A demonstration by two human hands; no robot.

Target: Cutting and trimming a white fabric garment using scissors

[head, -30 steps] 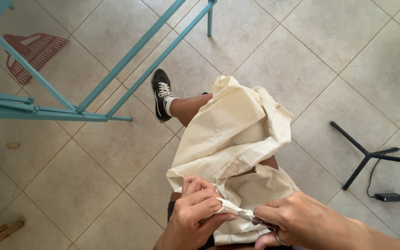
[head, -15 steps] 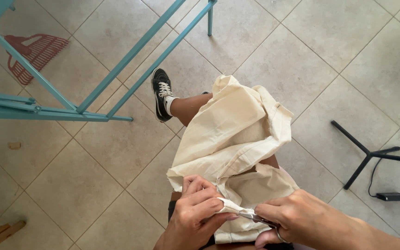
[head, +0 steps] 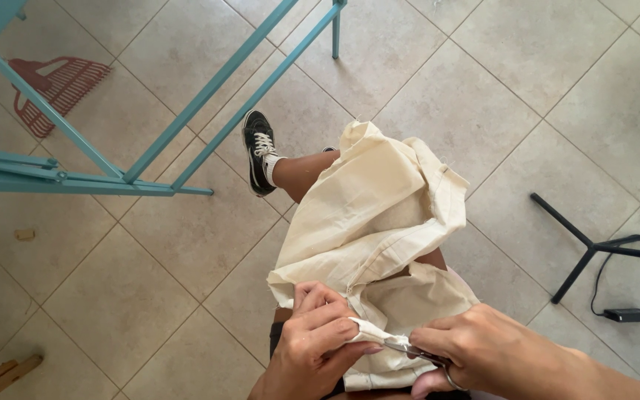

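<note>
A cream cloth piece [head: 368,215] lies draped over my lap and knee. My left hand [head: 312,341] pinches a folded edge of the cloth near the bottom of the view. My right hand [head: 483,348] grips small metal scissors [head: 409,350], whose blades meet the cloth edge right beside my left fingers. My leg sticks out from under the cloth, ending in a black sneaker [head: 258,148] with a white sock on the tiled floor.
A turquoise metal frame [head: 187,111] stands to the left over beige floor tiles. A red plastic rake head [head: 53,89] lies at the upper left. Black stand legs [head: 579,244], a cable and a power adapter [head: 629,315] are at the right. Wooden sticks [head: 1,374] lie at the lower left.
Almost nothing has moved. Both hands stay on the cloth edge with the scissors, with only slight finger shifts.
</note>
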